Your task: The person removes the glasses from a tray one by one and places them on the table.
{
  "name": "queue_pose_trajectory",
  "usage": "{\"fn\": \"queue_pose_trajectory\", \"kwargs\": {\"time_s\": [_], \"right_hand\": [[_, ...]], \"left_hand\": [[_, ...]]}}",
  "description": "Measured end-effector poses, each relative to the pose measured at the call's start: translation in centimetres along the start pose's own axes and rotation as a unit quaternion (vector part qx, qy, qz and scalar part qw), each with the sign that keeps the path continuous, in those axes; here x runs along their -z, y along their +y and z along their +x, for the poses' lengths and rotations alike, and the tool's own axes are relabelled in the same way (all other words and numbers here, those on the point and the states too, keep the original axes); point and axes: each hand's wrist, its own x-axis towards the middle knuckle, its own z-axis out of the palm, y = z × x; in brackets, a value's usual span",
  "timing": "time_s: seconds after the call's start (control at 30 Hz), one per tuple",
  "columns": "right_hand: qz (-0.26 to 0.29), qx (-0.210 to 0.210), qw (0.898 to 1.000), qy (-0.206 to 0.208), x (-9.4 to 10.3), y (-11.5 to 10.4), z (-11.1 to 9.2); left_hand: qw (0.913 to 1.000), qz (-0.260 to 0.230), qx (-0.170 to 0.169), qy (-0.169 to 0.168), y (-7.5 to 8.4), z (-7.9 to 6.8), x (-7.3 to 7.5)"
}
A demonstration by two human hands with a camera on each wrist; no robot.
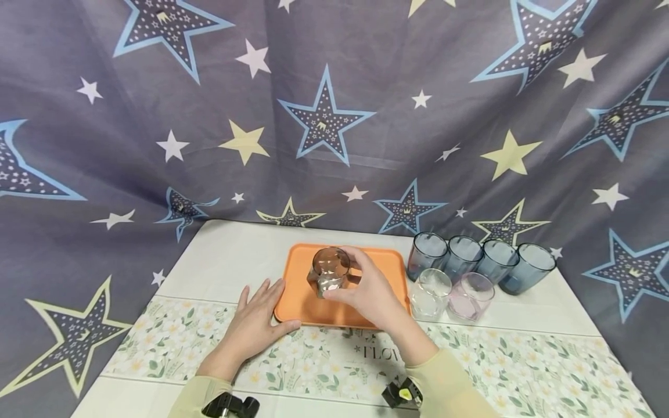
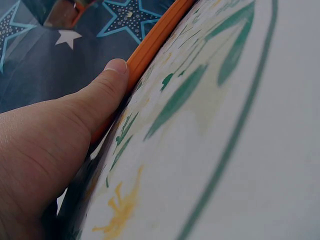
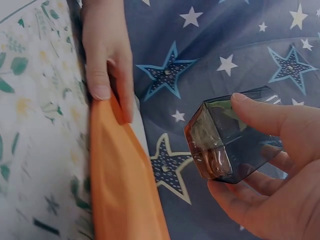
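Note:
My right hand (image 1: 372, 292) grips a smoky brown-grey glass cup (image 1: 331, 268) with a faceted base, holding it above the orange tray (image 1: 308, 313). In the right wrist view the thumb and curled fingers are round the cup (image 3: 230, 140), whose base points left. My left hand (image 1: 257, 320) touches the tray's front left corner, fingers fairly straight along the left side and thumb at the front edge. The left wrist view shows the left thumb (image 2: 107, 85) against the tray's orange rim (image 2: 155, 32).
Several blue tinted glasses (image 1: 430, 255) stand in a row right of the tray. In front of them are a clear glass (image 1: 431, 295) and a pink glass (image 1: 471, 297), close to the tray's right edge. A star-patterned curtain (image 1: 292, 35) hangs behind the table (image 1: 230, 261).

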Motion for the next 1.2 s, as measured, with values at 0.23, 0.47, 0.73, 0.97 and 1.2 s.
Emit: {"fn": "queue_pose_trajectory", "kwargs": {"time_s": [0.23,0.47,0.73,0.97,1.2], "right_hand": [[0.021,-0.002,1.000,0.009,2.6,-0.7,-0.4],[0.020,0.007,1.000,0.021,5.2,-0.7,-1.3],[-0.009,0.002,0.999,0.051,8.2,-0.5,-2.8],[-0.044,-0.013,0.997,0.070,11.0,-0.4,-4.1],[-0.046,-0.013,0.995,0.087,13.6,-0.2,-5.7]], "left_hand": [[1.0000,-0.005,0.001,0.001,0.1,-0.1,0.2],[1.0000,-0.005,0.001,0.001,0.4,-0.1,0.5],[0.9999,-0.009,-0.002,0.003,0.2,-0.2,0.3],[0.9999,-0.008,-0.004,0.004,-0.1,-0.1,0.1],[0.9999,-0.009,-0.008,0.008,0.0,-0.1,0.0]]}}
